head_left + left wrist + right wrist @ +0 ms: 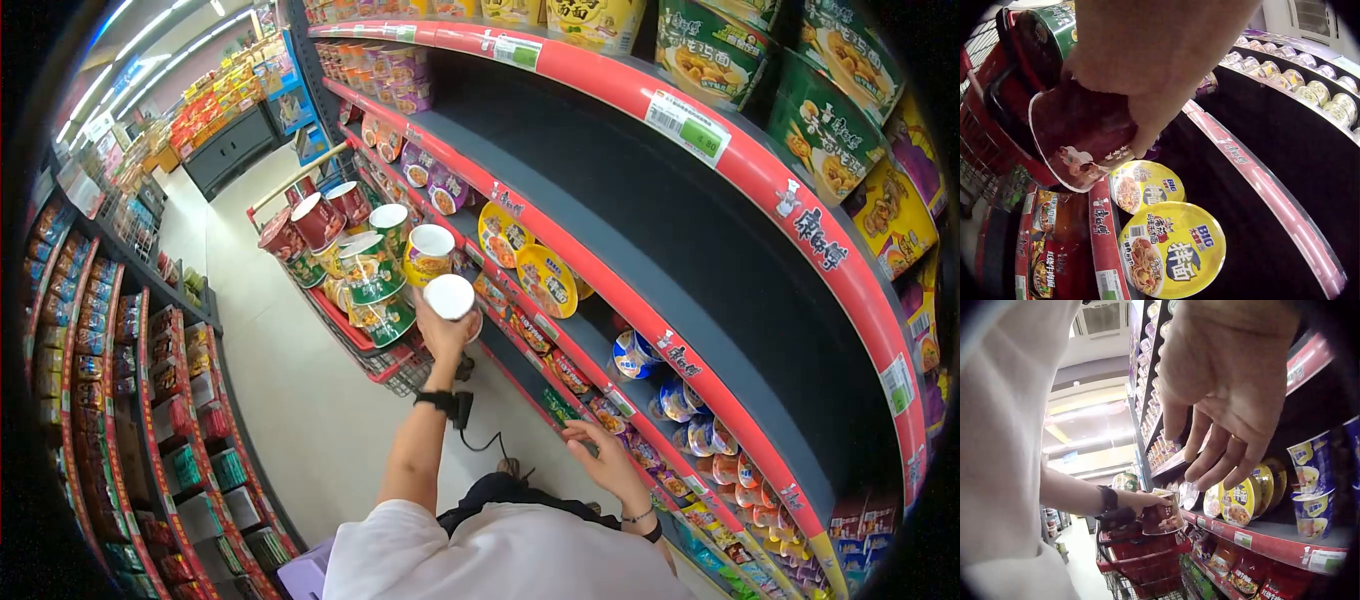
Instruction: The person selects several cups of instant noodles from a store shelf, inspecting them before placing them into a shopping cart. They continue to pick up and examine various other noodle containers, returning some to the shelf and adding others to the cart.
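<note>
My left hand (440,328) grips a dark red instant noodle cup (1088,134), its round white end (450,296) facing up toward the head camera. It is held at the near end of a red shopping cart (372,365) piled with noodle cups. A yellow noodle cup (430,262) and a green noodle cup (372,270) are close by it. My right hand (600,462) hangs near the lower shelves with nothing in it; the right wrist view shows its fingers (1213,456) loosely bent. Two yellow noodle bowls (1172,250) stand on the shelf beside my left hand.
Red-edged shelves (620,300) run along the right side, with green noodle tubs (710,55) on top and blue noodle cups (1313,481) lower down. Another stocked shelf (110,400) lines the left of the aisle. The tiled floor (235,270) lies between.
</note>
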`<state>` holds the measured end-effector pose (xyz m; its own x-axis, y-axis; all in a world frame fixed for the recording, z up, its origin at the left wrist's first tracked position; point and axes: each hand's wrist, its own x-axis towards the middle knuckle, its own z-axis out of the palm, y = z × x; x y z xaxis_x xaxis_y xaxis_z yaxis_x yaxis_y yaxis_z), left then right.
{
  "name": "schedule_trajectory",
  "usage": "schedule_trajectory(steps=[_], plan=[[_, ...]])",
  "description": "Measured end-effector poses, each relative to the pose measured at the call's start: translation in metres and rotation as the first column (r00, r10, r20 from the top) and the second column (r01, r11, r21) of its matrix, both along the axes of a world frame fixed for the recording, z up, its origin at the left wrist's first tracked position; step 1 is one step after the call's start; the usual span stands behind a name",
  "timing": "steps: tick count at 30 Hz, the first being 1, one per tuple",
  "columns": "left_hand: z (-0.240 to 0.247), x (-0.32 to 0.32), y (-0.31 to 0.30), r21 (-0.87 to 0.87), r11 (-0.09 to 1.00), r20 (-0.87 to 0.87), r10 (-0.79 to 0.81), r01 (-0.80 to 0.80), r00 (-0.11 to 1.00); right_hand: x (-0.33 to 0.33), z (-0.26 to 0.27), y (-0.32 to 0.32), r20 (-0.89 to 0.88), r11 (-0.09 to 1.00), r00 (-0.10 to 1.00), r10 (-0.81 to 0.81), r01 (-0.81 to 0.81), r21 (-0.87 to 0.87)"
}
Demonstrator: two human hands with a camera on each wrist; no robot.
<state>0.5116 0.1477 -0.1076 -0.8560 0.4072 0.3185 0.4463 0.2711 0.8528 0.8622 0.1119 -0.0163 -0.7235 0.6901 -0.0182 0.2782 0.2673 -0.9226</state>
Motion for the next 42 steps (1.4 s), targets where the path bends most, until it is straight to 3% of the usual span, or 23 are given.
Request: schedule_trajectory(steps=[4, 6, 8, 10, 12, 14, 18, 20, 22, 24, 25, 26, 28, 29, 30, 32, 34, 36, 38, 40, 42], plan=[[0.044, 0.052, -0.025, 0.245, 0.916, -0.001, -0.328, 0.318, 0.945, -0.002, -0.012, 0.009, -0.069, 0.991, 0.992, -0.110, 0.105, -0.078], [0.058, 0.074, -0.039, 0.170, 0.866, -0.190, -0.439, 0.470, 0.878, 0.000, -0.016, 0.020, -0.202, 0.969, 0.960, -0.196, 0.159, -0.187], [0.076, 0.094, -0.052, 0.137, 0.832, -0.214, -0.506, 0.538, 0.836, 0.003, 0.003, 0.027, -0.215, 0.952, 0.944, -0.250, 0.199, -0.235], [0.098, 0.107, -0.057, -0.108, 0.733, -0.594, -0.589, 0.672, 0.548, 0.010, 0.029, 0.035, -0.277, 0.850, 0.890, -0.362, 0.192, -0.491], [0.101, 0.123, -0.055, -0.051, 0.616, -0.714, -0.573, 0.786, 0.403, 0.022, 0.032, 0.045, -0.301, 0.796, 0.872, -0.385, 0.149, -0.586], [0.104, 0.137, -0.052, -0.187, 0.603, -0.835, -0.513, 0.776, 0.198, 0.036, 0.039, 0.048, -0.328, 0.740, 0.852, -0.408, 0.098, -0.665], [0.134, 0.180, -0.039, -0.198, 0.500, -0.912, -0.409, 0.843, 0.028, 0.056, 0.071, 0.035, -0.510, 0.766, 0.747, -0.426, -0.002, -0.643], [0.139, 0.197, -0.034, -0.178, 0.455, -0.839, -0.534, 0.873, 0.107, 0.073, 0.073, 0.031, -0.517, 0.798, 0.722, -0.461, 0.081, -0.597], [0.150, 0.211, -0.021, -0.216, 0.369, -0.847, -0.532, 0.904, 0.015, 0.094, 0.074, 0.029, -0.557, 0.789, 0.658, -0.506, 0.093, -0.607], [0.168, 0.233, -0.023, -0.067, 0.138, -0.554, -0.829, 0.988, 0.078, 0.113, 0.075, 0.026, -0.632, 0.817, 0.577, -0.518, 0.116, -0.564], [0.180, 0.243, -0.025, -0.051, 0.074, -0.400, -0.915, 0.996, 0.047, 0.122, 0.078, 0.025, -0.648, 0.816, 0.536, -0.541, 0.149, -0.558], [0.180, 0.252, -0.019, -0.057, 0.054, -0.405, -0.914, 0.997, 0.026, 0.132, 0.078, 0.025, -0.654, 0.816, 0.521, -0.548, 0.162, -0.555], [0.179, 0.274, -0.005, 0.124, -0.019, -0.156, -0.988, 0.992, 0.001, 0.152, 0.079, 0.025, -0.678, 0.836, 0.496, -0.542, 0.237, -0.494], [0.182, 0.288, -0.005, 0.231, 0.003, -0.014, -1.000, 0.973, 0.006, 0.161, 0.084, 0.023, -0.689, 0.834, 0.472, -0.551, 0.265, -0.484], [0.183, 0.299, 0.000, 0.225, -0.023, -0.018, -1.000, 0.974, -0.019, 0.169, 0.087, 0.021, -0.694, 0.829, 0.454, -0.559, 0.284, -0.482], [0.186, 0.324, 0.011, 0.207, -0.088, 0.146, -0.982, 0.974, -0.119, 0.188, 0.092, 0.018, -0.723, 0.832, 0.437, -0.536, 0.420, -0.363], [0.207, 0.355, 0.010, 0.230, -0.138, 0.162, -0.971, 0.963, -0.177, 0.212, 0.081, 0.018, -0.736, 0.803, 0.395, -0.550, 0.494, -0.334], [0.222, 0.386, 0.015, 0.256, -0.095, 0.369, -0.910, 0.962, -0.188, 0.240, 0.083, 0.016, -0.757, 0.772, 0.421, -0.500, 0.612, -0.170], [0.208, 0.421, 0.027, 0.310, -0.170, 0.118, -0.969, 0.935, -0.216, 0.271, 0.087, 0.011, -0.770, 0.709, 0.373, -0.517, 0.691, -0.140], [0.216, 0.458, 0.033, 0.315, -0.211, 0.141, -0.954, 0.925, -0.265, 0.304, 0.084, 0.008, -0.723, 0.481, 0.411, -0.554, 0.868, 0.125], [0.211, 0.496, 0.040, 0.272, -0.231, 0.036, -0.968, 0.934, -0.249, 0.330, 0.088, -0.001, -0.719, 0.331, 0.301, -0.627, 0.938, 0.105]])
